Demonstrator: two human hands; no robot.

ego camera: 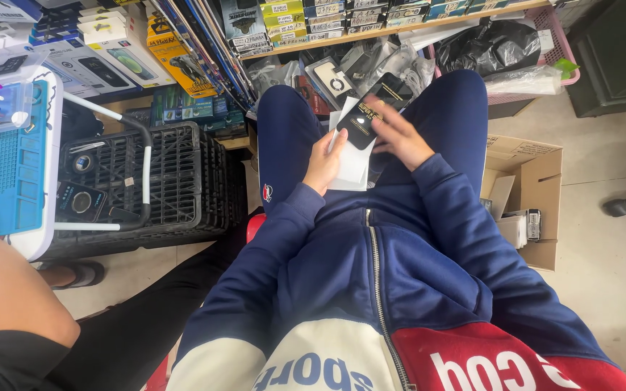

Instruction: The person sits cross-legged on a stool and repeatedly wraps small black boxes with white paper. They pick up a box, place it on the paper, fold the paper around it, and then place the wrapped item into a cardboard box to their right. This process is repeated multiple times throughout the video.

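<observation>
I sit with my knees apart in blue trousers and a blue, white and red zip jacket. My left hand (324, 161) holds a white flat sleeve (353, 165) over my lap. A black flat packet (363, 120) with gold print rests on top of the sleeve, its far end reaching past the sleeve. My right hand (396, 134) lies over the packet's right edge, fingers spread and blurred.
A black plastic crate (153, 181) stands to my left, beside a white cart with a blue mat (5, 166). Another person's arm (9, 289) is at lower left. An open cardboard box (530, 195) sits to my right. Shelves of boxed goods (306, 18) fill the back.
</observation>
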